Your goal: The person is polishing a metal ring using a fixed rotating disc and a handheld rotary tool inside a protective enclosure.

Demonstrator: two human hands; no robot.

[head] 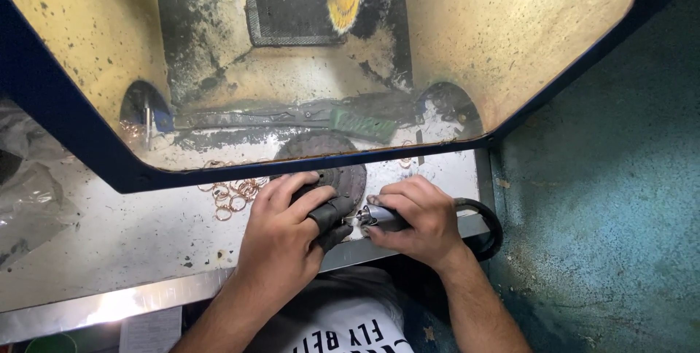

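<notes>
Two hands at work: my right hand point(419, 218) has a closed grip on a metal handpiece point(380, 216), its black hose point(487, 223) looping off right. My left hand point(286, 240), fingertips wrapped in dark tape, pinches a small piece I can't make out against the tool tip. Both rest at the table point(124, 236) edge by a dark round pad point(343, 171). Copper rings point(232, 194) lie just left; a blue-framed hood point(65, 119) stands behind.

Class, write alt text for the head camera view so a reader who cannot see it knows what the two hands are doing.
Seen from above, a person's right hand grips a small metal handpiece with a black hose, its tip near the left hand, whose dark-wrapped fingers rest by a round dark pad. Copper-coloured rings lie on the dusty white bench, before a stained yellow hood.
</notes>
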